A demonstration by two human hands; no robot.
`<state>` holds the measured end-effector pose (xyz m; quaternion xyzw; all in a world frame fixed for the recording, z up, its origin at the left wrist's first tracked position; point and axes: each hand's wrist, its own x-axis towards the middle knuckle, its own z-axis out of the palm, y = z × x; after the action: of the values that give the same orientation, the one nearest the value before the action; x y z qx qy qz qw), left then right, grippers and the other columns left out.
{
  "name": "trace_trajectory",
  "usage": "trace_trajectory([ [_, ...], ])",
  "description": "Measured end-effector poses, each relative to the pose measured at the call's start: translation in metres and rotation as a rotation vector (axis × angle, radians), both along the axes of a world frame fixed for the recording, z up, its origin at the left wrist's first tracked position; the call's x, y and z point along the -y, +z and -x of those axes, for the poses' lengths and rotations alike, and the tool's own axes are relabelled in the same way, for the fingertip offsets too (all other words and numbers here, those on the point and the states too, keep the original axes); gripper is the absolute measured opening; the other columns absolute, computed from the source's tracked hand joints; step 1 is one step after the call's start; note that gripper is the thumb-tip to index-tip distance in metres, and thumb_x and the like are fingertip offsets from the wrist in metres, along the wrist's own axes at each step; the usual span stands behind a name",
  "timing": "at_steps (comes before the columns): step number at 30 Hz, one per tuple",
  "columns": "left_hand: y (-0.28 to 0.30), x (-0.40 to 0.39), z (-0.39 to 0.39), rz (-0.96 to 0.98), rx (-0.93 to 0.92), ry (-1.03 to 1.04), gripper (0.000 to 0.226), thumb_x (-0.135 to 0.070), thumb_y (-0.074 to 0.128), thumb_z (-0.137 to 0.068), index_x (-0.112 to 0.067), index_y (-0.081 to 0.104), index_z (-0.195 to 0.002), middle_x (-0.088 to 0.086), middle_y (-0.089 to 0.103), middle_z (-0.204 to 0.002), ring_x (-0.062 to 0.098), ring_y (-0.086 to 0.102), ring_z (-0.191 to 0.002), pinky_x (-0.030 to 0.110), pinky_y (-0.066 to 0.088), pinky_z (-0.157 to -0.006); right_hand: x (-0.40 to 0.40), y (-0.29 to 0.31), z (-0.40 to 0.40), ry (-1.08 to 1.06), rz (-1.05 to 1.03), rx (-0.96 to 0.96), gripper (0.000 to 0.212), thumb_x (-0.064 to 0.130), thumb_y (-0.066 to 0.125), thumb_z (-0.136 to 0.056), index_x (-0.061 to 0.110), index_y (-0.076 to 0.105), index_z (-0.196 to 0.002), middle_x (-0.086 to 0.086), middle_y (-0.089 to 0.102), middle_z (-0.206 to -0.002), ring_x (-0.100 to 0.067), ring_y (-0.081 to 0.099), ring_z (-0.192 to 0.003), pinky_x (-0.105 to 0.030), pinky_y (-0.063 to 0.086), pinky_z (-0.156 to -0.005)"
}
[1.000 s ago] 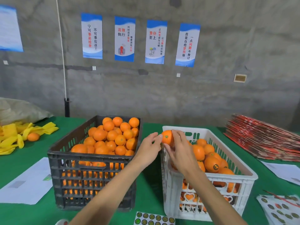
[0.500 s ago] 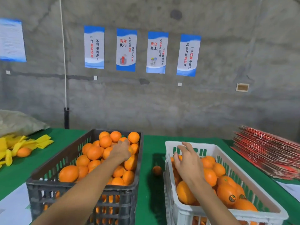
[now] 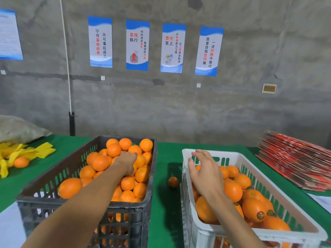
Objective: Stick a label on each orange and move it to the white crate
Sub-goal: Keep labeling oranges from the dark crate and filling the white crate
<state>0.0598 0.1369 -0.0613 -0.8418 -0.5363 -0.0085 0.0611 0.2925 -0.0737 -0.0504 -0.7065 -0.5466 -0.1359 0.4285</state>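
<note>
Orange fruit, head view. Dark crate (image 3: 86,178): unlabelled oranges (image 3: 100,162) heaped; left hand (image 3: 126,161) has reached in among them since a second ago, fingers hidden, grip cannot be told. White crate (image 3: 236,159): labelled oranges (image 3: 253,209); right hand (image 3: 206,171) above, fingers spread, now empty. Stray orange (image 3: 172,182) on green table (image 3: 163,158) between crates. Judgement: one orange delivered, next being fetched.

Stray orange (image 3: 173,182) between crates (image 3: 86,203)

The left hand (image 3: 126,162) has left the labelled orange and reached into the dark crate's (image 3: 86,204) pile
</note>
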Motion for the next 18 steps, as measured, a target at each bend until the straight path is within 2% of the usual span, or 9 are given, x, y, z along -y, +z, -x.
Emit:
trace_trajectory([
  [2,0.012,0.010,-0.001,-0.030,0.194,-0.030,0.044,-0.024,0.074,-0.089,-0.011,0.053,-0.125,0.015,0.064,-0.118,0.033,0.062,-0.108,0.044,0.054,-0.082,0.005,0.003,0.004,0.046,-0.014,0.001,0.036,0.036,0.055,-0.102,0.024,0.064,-0.135,0.009,0.057,-0.143,-0.011,0.052,-0.131,-0.026,0.047,-0.101],
  [4,0.024,0.027,-0.003,-0.024,0.430,-0.051,0.052,-0.027,0.081,-0.084,-0.010,0.055,-0.126,0.013,0.066,-0.113,0.033,0.064,-0.105,0.041,0.052,-0.075,0.009,0.007,0.012,0.118,-0.005,0.012,0.036,0.032,0.055,-0.103,0.023,0.063,-0.137,0.009,0.057,-0.144,-0.011,0.051,-0.133,-0.029,0.045,-0.106],
  [7,0.039,0.068,-0.005,-0.037,0.747,-0.100,0.064,-0.032,0.088,-0.077,-0.016,0.058,-0.131,0.009,0.069,-0.118,0.029,0.064,-0.109,0.039,0.054,-0.084,0.017,0.010,0.032,0.244,0.005,0.057,0.036,0.023,0.056,-0.103,0.019,0.062,-0.138,0.005,0.058,-0.143,-0.013,0.052,-0.133,-0.028,0.040,-0.111],
  [10,0.041,0.115,-0.005,-0.155,0.792,-0.194,0.062,-0.033,0.087,-0.076,-0.018,0.062,-0.130,0.008,0.071,-0.119,0.030,0.063,-0.112,0.039,0.052,-0.089,0.029,0.007,0.052,0.304,-0.013,0.077,0.037,0.013,0.058,-0.101,0.013,0.064,-0.137,0.000,0.062,-0.140,-0.017,0.056,-0.130,-0.023,0.037,-0.111],
  [14,0.029,0.177,-0.002,-0.255,0.857,-0.304,0.060,-0.034,0.086,-0.078,-0.024,0.062,-0.132,0.001,0.066,-0.121,0.023,0.058,-0.111,0.030,0.045,-0.083,0.056,-0.008,0.069,0.363,-0.042,0.029,0.037,0.010,0.059,-0.100,0.009,0.063,-0.137,-0.006,0.066,-0.136,-0.021,0.061,-0.124,-0.029,0.045,-0.110],
  [16,0.013,0.207,0.000,-0.273,0.906,-0.369,0.062,-0.032,0.086,-0.080,-0.021,0.061,-0.135,0.000,0.065,-0.124,0.021,0.055,-0.113,0.032,0.051,-0.090,0.076,-0.026,0.078,0.401,-0.072,-0.061,0.036,0.015,0.060,-0.101,0.012,0.061,-0.138,-0.003,0.067,-0.131,-0.017,0.065,-0.115,-0.036,0.052,-0.101],
  [18,-0.011,0.235,0.003,-0.293,0.921,-0.402,0.063,-0.029,0.086,-0.081,-0.017,0.061,-0.137,0.000,0.064,-0.130,0.020,0.052,-0.119,0.034,0.052,-0.096,0.096,-0.054,0.086,0.431,-0.105,-0.162,0.035,0.019,0.060,-0.102,0.014,0.058,-0.137,0.002,0.066,-0.127,-0.011,0.066,-0.106,-0.036,0.056,-0.093],
])
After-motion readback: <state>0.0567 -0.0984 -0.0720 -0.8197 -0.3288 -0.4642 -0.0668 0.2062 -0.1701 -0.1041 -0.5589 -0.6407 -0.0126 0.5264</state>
